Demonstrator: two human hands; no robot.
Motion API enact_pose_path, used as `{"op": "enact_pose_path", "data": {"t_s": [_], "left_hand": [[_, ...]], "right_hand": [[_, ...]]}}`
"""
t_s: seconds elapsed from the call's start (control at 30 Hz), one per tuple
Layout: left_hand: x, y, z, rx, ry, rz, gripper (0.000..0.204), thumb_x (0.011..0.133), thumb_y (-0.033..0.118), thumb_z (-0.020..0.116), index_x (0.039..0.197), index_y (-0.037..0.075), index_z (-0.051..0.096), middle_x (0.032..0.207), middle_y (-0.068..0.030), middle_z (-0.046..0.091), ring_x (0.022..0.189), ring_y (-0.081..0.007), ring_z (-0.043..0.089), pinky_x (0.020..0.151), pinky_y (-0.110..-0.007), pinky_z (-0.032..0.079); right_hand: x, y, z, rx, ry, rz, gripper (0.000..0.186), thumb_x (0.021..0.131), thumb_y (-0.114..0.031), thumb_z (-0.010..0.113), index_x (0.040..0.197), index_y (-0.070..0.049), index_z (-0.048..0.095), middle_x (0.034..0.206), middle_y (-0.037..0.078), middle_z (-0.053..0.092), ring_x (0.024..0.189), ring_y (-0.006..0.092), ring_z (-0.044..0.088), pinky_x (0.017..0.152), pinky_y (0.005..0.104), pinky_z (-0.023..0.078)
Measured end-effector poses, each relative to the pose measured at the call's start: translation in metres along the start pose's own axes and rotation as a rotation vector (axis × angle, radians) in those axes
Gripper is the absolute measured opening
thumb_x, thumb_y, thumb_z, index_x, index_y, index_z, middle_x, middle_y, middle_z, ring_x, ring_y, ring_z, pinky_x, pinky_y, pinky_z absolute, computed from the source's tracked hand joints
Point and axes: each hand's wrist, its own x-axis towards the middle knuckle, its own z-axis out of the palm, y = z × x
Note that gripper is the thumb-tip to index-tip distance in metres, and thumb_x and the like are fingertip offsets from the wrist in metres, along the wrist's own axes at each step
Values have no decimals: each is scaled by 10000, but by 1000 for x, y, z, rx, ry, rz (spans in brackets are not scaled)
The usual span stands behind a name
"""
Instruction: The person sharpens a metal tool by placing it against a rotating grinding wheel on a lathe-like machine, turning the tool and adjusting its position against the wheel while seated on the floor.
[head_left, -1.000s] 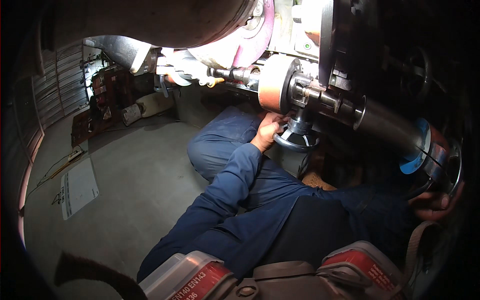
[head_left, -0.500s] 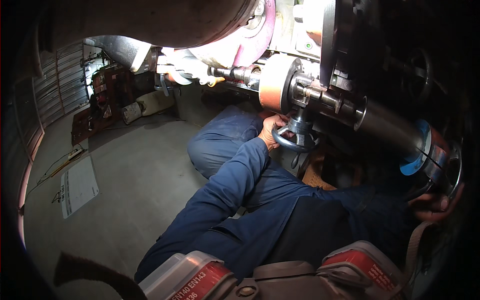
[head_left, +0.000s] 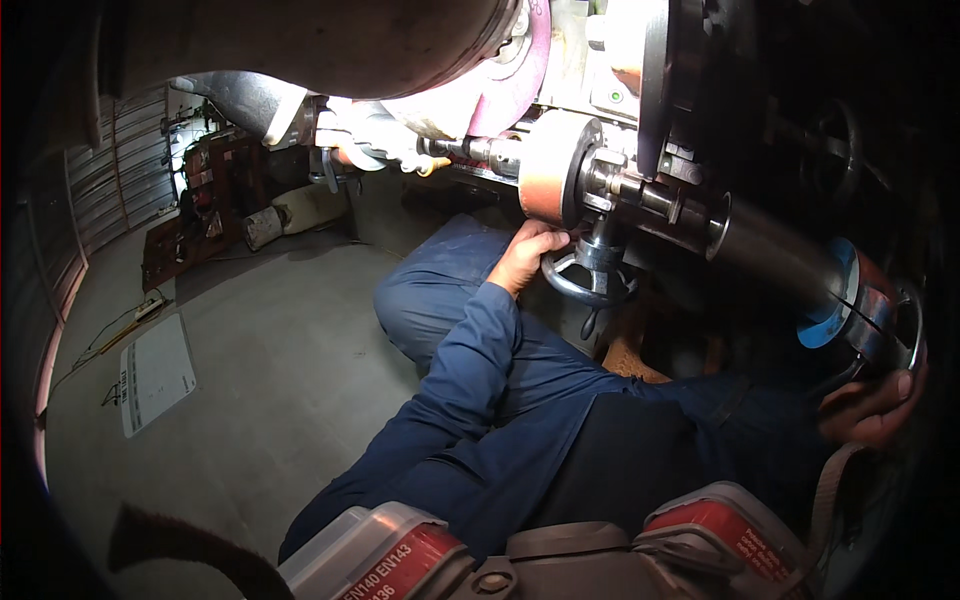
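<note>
At the machine's middle, my left hand [head_left: 525,257] is at the far left rim of a dark metal handwheel [head_left: 590,295]. Its thumb lies along the top, and the other fingers curl partly out of sight behind. A small crank handle [head_left: 589,323] hangs from this wheel. Right above stands a thick orange-brown disc [head_left: 545,190] with a dark face, fixed on a steel shaft. Low at the right, my right hand [head_left: 875,408] closes around the lower rim of a second, shinier handwheel [head_left: 917,325], with its fingertips in shadow. This wheel sits beside a blue-edged collar [head_left: 828,310].
A pink-rimmed wheel [head_left: 510,90] and a large grey casing [head_left: 300,45] overhang the work. A dark cylinder [head_left: 775,250] runs toward the right handwheel. On the floor at left lie a white printed board [head_left: 158,375] and cables. Mask filters [head_left: 390,550] fill the lower edge.
My left hand has shifted up and left along the handwheel's rim, with the thumb now on top. My right hand has risen slightly at the other wheel. The left wheel's crank handle has barely moved.
</note>
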Motion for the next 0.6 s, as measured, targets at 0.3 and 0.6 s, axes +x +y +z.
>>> {"op": "enact_pose_path", "data": {"t_s": [0.3,0.6], "left_hand": [[-15,44,14,281,-357,-41,1066,693,566,836,1429,-81,417,1392,-162,516,1312,-245,455,1129,-359,291],[-3,42,4,340,-478,-82,1263,503,529,959,1451,-74,379,1413,-138,504,1345,-215,424,1149,-335,275]], "right_hand": [[-19,0,-4,-330,62,-111,464,1082,-184,289,1119,90,662,1018,170,707,894,213,689,820,289,534],[-31,-5,-1,-253,80,18,505,1088,-223,233,1217,109,590,1101,212,675,921,224,685,823,315,561]]}}
